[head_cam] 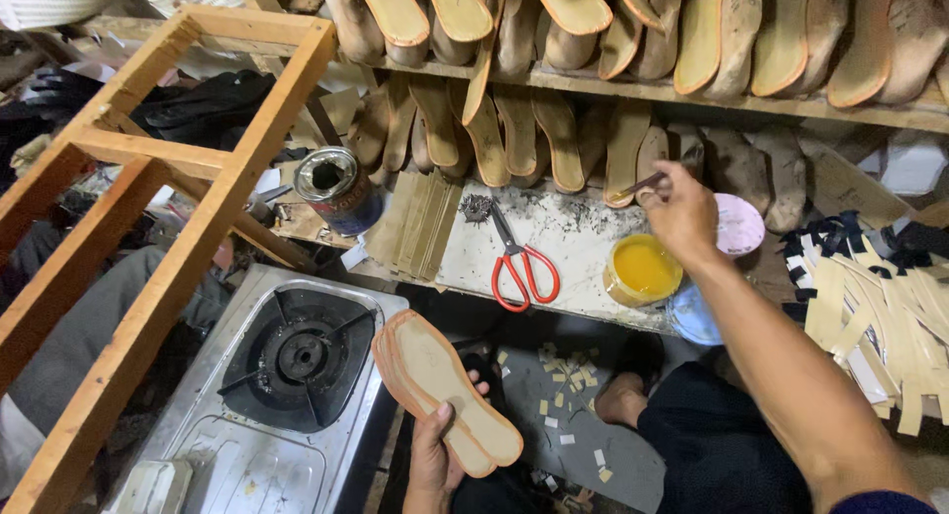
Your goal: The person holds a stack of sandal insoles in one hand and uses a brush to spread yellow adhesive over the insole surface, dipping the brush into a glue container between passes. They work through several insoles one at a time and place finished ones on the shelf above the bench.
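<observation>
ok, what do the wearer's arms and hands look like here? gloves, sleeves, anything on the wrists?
Both hands are bare, with no gloves. The right hand shows no ring, watch or band, and its forearm is uncovered up to a dark navy sleeve edge at the bottom right corner. The left hand is also bare, with only the wrist in frame and no sleeve or wristwear visible there.

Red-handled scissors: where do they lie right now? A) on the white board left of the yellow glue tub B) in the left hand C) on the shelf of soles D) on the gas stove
A: the red-handled scissors lie flat on the white board, just left of the yellow glue tub, untouched by either hand.
</observation>
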### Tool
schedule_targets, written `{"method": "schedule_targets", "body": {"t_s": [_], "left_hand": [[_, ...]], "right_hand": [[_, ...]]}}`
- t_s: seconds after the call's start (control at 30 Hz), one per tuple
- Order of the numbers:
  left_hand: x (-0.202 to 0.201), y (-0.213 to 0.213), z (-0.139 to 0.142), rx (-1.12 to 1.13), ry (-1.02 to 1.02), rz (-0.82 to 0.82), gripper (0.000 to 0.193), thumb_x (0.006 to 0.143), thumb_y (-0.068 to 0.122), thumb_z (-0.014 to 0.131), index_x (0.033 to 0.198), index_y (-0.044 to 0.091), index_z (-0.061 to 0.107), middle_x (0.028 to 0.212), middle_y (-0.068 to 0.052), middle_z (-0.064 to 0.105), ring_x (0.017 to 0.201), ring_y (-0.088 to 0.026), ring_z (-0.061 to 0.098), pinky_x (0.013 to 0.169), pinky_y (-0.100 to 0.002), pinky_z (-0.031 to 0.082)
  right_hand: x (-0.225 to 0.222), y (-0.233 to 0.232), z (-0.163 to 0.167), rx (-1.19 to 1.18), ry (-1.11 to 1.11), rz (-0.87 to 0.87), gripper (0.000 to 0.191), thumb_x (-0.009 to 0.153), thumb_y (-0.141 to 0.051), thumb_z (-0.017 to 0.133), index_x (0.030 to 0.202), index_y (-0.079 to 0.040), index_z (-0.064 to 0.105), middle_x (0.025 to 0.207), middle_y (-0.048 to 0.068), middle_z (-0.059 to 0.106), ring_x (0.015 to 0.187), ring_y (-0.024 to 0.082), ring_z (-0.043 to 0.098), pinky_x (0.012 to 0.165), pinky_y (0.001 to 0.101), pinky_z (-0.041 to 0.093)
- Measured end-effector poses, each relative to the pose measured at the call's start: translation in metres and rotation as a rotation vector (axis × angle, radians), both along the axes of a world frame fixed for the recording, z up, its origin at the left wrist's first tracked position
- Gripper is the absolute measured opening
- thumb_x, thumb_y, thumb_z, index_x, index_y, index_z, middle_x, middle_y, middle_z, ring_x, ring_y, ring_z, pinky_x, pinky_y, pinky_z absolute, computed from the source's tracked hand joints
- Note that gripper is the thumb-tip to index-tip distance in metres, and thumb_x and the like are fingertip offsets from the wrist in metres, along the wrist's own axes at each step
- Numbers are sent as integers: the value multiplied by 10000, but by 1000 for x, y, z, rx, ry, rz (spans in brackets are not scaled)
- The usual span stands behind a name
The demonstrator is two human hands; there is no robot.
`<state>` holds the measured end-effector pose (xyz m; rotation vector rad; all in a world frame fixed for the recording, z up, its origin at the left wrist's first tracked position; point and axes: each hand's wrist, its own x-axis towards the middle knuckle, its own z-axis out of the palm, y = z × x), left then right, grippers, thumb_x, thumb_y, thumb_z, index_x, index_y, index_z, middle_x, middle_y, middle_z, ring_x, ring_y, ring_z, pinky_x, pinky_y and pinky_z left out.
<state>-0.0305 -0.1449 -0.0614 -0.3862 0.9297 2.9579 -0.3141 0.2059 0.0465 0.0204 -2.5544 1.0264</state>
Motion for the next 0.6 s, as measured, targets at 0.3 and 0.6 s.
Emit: {"method": "schedule_targets", "body": {"t_s": [0.3,0.6], "left_hand": [[12,15,11,-58,-66,-90,570,947,291,603,1386,-39,450,1179,-220,679,942,-271,706,806,-414,610],[31,73,38,-170,-140,-240,563,966,306,574,1421,2,442,1184,-206,698,891,-222,723,700,-348,613]], "right_hand": [[97,34,30,-128,-26,248,275,1008,-253,696,1147,-24,761,1008,80,753,896,160,698,789,290,549],[120,35,23,152,51,246,256,988,-278,715,1000,-35,794,837,119,716,760,181,655,697,337,508]]}}
